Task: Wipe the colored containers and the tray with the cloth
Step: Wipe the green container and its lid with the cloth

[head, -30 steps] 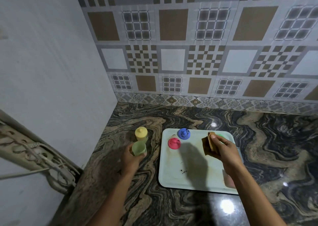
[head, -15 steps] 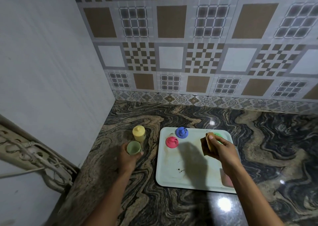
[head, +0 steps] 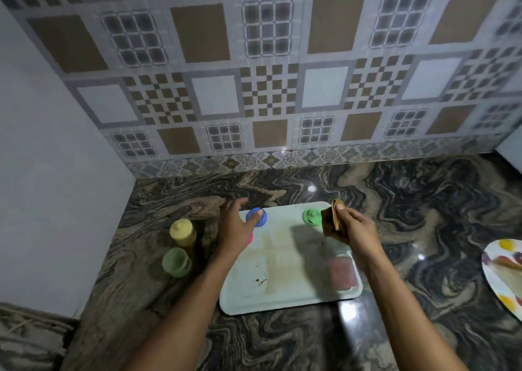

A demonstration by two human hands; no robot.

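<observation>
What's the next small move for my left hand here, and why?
Probably curl the left hand round the blue container and lift it toward the cloth pinched in the right hand. The hand is open right at that container's top, and the container stands on the tray, not yet gripped.

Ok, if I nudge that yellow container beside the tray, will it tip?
The yellow container stands upright and looks taller than wide, so a high push may tip it. It looks like plastic, probably light, and may slide on the glossy counter.
</observation>
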